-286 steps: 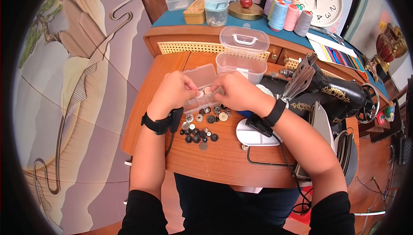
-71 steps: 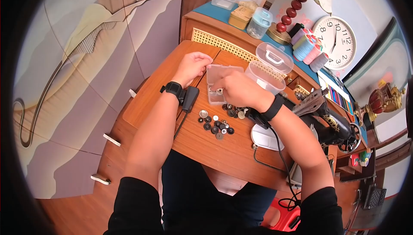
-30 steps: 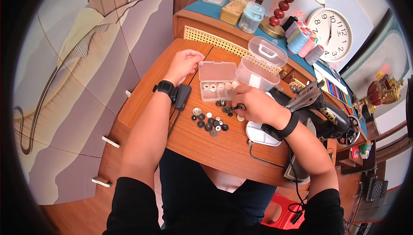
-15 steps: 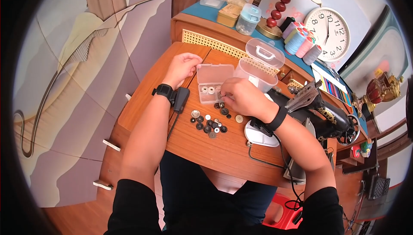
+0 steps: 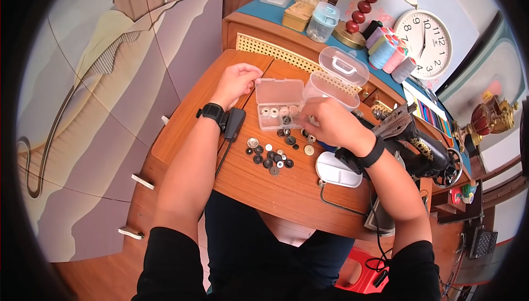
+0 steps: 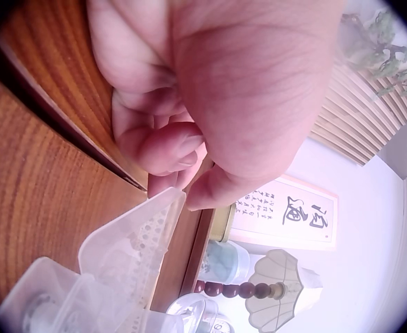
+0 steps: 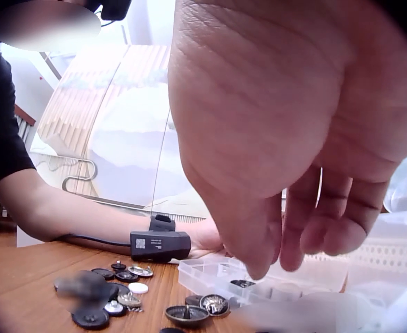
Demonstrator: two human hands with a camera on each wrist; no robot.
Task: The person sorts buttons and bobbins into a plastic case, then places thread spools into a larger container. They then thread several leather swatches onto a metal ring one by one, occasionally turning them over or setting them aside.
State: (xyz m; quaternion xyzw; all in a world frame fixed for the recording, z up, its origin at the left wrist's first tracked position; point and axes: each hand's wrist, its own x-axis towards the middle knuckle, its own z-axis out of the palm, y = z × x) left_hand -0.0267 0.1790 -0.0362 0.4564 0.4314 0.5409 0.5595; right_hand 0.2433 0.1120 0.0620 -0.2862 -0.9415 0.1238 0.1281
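Buttons (image 5: 269,156) lay in a loose pile on the wooden table (image 5: 275,191), near the middle of the head view. Just above the pile sat a small clear box (image 5: 280,105) with its lid open and a few buttons inside its little slots. The right hand (image 5: 330,124) hung over the right end of the box, fingers bent down toward it. I could not tell from there if it held a button. The left hand (image 5: 238,80) rested on the table at the left of the box, fingers curled in loosely. A bigger clear tub (image 5: 330,89) stood to the upper right of the box, and a black sewing machine (image 5: 419,146) sat at the right of the frame.

In the left wrist view, the left hand (image 6: 210,90) filled the top of the frame. Its fingers were curled in on themselves and held nothing that I could see. The open lid of the box (image 6: 130,246) stood just below the fingertips, at the lower left.

In the right wrist view, the right hand (image 7: 280,139) filled the upper right of the frame. Its fingers (image 7: 308,229) pointed down, close together and loose, above the box (image 7: 259,277). No button showed between them. Buttons (image 7: 130,298) lay on the table at the lower left.
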